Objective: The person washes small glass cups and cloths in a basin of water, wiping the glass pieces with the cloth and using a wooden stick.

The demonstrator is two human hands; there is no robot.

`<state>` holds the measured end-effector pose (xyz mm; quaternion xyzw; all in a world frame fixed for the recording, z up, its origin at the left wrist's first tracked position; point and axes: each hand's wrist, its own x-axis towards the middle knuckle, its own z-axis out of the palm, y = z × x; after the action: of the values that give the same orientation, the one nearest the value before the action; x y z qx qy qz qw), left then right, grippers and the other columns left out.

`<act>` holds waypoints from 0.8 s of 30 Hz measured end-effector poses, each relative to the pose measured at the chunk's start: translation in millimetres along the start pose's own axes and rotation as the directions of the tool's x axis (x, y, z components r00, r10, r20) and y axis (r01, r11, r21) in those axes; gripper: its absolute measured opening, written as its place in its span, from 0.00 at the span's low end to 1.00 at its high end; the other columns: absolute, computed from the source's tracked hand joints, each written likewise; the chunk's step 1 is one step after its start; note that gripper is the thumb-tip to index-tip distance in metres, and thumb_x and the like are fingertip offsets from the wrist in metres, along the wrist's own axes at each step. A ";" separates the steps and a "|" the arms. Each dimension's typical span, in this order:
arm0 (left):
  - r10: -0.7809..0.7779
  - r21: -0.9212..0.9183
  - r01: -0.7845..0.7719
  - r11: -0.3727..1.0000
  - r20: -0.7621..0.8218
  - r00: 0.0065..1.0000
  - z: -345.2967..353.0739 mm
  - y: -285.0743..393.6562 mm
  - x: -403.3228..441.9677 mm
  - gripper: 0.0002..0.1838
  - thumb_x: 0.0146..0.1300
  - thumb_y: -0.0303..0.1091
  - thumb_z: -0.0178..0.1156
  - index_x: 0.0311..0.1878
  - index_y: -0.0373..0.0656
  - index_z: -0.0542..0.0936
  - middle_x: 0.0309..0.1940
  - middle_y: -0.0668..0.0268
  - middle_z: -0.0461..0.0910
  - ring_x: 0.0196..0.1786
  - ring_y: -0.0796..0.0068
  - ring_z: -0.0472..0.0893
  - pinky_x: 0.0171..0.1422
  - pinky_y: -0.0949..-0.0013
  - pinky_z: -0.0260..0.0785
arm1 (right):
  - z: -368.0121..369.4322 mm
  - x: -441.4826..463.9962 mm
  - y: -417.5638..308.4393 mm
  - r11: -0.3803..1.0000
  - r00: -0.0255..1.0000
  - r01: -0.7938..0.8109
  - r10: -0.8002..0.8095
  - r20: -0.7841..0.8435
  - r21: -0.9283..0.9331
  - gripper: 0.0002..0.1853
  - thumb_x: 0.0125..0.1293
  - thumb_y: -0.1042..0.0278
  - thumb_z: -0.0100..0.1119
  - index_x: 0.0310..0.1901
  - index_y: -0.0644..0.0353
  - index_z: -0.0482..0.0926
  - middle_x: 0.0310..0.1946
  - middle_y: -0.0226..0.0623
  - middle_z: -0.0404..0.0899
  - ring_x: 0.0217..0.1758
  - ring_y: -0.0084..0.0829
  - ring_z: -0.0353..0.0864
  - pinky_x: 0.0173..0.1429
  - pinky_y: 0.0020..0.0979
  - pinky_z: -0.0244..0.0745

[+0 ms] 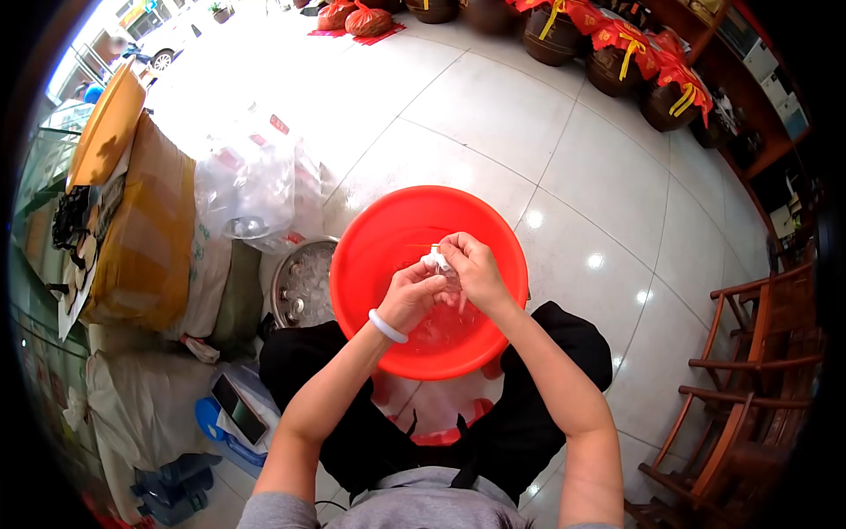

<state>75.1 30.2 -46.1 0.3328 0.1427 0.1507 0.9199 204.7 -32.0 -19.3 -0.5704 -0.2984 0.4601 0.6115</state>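
The left hand, a pale bracelet around its wrist, and the right hand meet near the middle of the frame. Both are closed on a small white-and-clear piece, gripping it between thumbs and fingers; the fingers hide part of it, so its full shape cannot be told. The piece is held over a red basin, inside the outline of its rim. Within the basin, below the hands, there is something clear, too indistinct to make out.

Just beside the basin, left of centre, stands a round metal bowl holding many small clear pieces. Above it in the frame is a clear plastic bag with red markings. Black trousers show on both sides of the basin's lower part.

Farther left, a brown taped box stands with an orange basin at its upper end. Toward the lower left lie a dark-screened device and a pale sack. Light floor tiles spread across the upper middle and right. Dark jars, several with red coverings and yellow ribbons, line the upper right, and wooden chairs stand at the lower right.
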 end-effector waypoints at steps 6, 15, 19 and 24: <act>0.151 0.091 -0.137 0.986 -0.176 0.973 5.1 -9.0 0.3 0.14 0.56 0.23 0.58 0.45 0.35 0.70 0.36 0.60 0.77 0.37 0.71 0.79 0.42 0.69 0.73 | 2.7 -2.9 6.8 0.976 0.982 0.023 -0.063 -0.178 -0.215 0.11 0.65 0.66 0.46 0.35 0.67 0.71 0.26 0.41 0.76 0.27 0.30 0.77 0.29 0.31 0.72; 0.500 0.549 -0.324 0.771 -0.206 0.841 12.4 -14.2 1.2 0.16 0.50 0.21 0.63 0.41 0.35 0.69 0.34 0.61 0.78 0.37 0.76 0.78 0.40 0.74 0.73 | 0.3 -2.5 29.8 0.971 0.965 0.040 -0.099 -0.245 -0.237 0.10 0.66 0.67 0.44 0.36 0.66 0.70 0.32 0.37 0.74 0.36 0.24 0.72 0.41 0.28 0.68; 0.662 0.914 -0.189 0.360 -0.108 0.742 9.1 -19.3 1.1 0.23 0.38 0.30 0.72 0.36 0.36 0.72 0.30 0.58 0.76 0.32 0.70 0.78 0.34 0.70 0.70 | 1.7 -2.4 25.7 0.992 0.969 -0.087 0.064 -0.237 -0.090 0.10 0.67 0.67 0.42 0.38 0.66 0.69 0.34 0.38 0.73 0.38 0.25 0.72 0.44 0.28 0.67; 0.748 0.962 -0.267 -0.053 0.215 0.628 12.7 -12.6 2.4 0.23 0.38 0.29 0.71 0.38 0.37 0.71 0.29 0.58 0.75 0.34 0.61 0.77 0.35 0.65 0.71 | 1.1 -1.7 24.3 0.975 0.956 -0.222 0.218 -0.196 -0.001 0.08 0.69 0.68 0.40 0.39 0.62 0.68 0.33 0.31 0.70 0.37 0.19 0.69 0.41 0.24 0.67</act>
<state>84.2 14.6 -45.3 0.8110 0.2387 0.4305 0.3163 197.7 -34.9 -42.5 -0.6493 -0.1773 0.4639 0.5759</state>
